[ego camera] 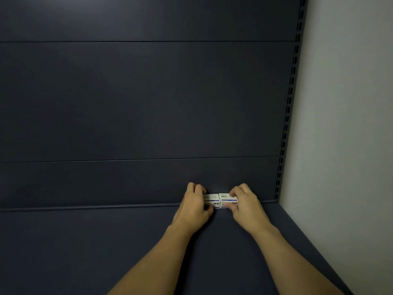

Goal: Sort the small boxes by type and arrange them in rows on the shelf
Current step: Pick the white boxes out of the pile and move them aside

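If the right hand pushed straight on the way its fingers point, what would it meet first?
Probably the shelf's dark back panel. The right hand already grips the right box, beside the left box, at the rear of the shelf; the exact gap is unclear.

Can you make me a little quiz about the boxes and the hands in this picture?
1. How many small boxes do the hands hold?
2. True or false: the boxes touch side by side.
3. Where are the boxes: A) at the back of the shelf, B) at its front edge?

Key:
1. Two: the left hand holds the left box, the right hand holds the right box.
2. True.
3. A, by the shelf back panel.
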Demonstrator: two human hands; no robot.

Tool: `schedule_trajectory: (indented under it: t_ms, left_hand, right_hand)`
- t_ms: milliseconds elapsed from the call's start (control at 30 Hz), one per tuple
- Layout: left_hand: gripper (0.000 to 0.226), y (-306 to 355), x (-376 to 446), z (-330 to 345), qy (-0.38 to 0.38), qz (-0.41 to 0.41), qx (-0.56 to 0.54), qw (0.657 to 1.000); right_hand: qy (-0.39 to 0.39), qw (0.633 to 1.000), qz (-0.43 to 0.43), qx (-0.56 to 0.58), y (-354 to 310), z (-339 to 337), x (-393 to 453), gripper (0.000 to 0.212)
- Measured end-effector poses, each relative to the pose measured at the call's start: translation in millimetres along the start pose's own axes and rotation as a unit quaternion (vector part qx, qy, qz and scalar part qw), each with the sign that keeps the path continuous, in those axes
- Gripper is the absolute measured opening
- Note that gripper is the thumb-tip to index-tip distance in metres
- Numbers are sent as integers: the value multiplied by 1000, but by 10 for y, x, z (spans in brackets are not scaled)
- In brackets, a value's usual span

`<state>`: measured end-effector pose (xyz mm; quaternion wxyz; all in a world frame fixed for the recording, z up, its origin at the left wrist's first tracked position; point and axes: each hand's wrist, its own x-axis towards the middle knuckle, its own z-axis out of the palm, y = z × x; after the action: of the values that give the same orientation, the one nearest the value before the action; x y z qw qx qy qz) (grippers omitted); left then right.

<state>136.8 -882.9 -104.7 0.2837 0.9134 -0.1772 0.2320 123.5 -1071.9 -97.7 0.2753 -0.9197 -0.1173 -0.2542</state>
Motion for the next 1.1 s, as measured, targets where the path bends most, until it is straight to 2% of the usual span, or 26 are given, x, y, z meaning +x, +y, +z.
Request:
schedule_trajectory:
  t_ms: [233, 400, 567, 833, 967, 1100]
  left_hand:
    - [35, 77, -58, -53, -1, 0, 37, 999]
    - [37, 163, -224, -274, -3, -20, 68, 997]
    - [39, 91, -470, -783, 14, -62, 127, 990]
    - [32, -282, -1052, -1778, -13, -107, 273, 956]
    - [33, -373, -1367, -2219, -55, -102, 329, 937]
    - [38, -505, -1723, -2645, -41, -118, 348, 929]
  right_hand:
    - [-8, 1000, -8, -26, 27, 14, -17, 25]
    - [-17, 994, -21, -106, -84, -73, -86, 31]
    - [-33, 979, -59, -192, -200, -246, -149, 45]
    - [-111, 976, -140, -121, -1070, -243, -155, 48]
    - [-160, 962, -180, -128, -1597, -144, -253, 50]
    - [-186, 941, -232, -162, -2152, 6, -409, 41]
